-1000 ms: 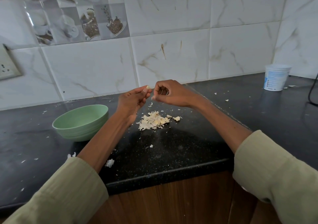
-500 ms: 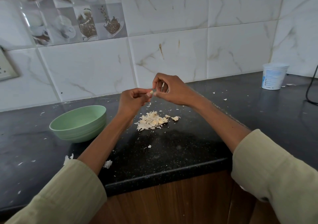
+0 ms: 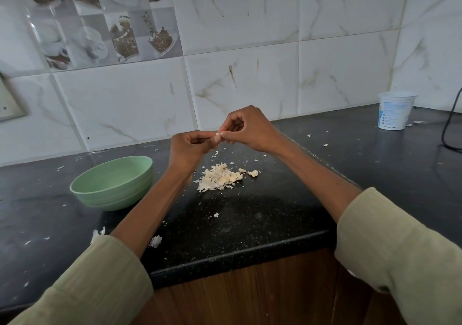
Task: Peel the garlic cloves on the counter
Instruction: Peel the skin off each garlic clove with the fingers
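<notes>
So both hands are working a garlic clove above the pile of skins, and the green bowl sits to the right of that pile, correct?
Not quite: the head view shows the green bowl to the left of the pile of skins, beside the left forearm. The rest holds: the left hand and right hand pinch a garlic clove above the pile.

Head view only: looking forward and down from above the black counter (image 3: pixel 250 229), facing the tiled wall (image 3: pixel 250 82) behind it, close enough to be cropping both sleeves at the counter's near edge.
</notes>
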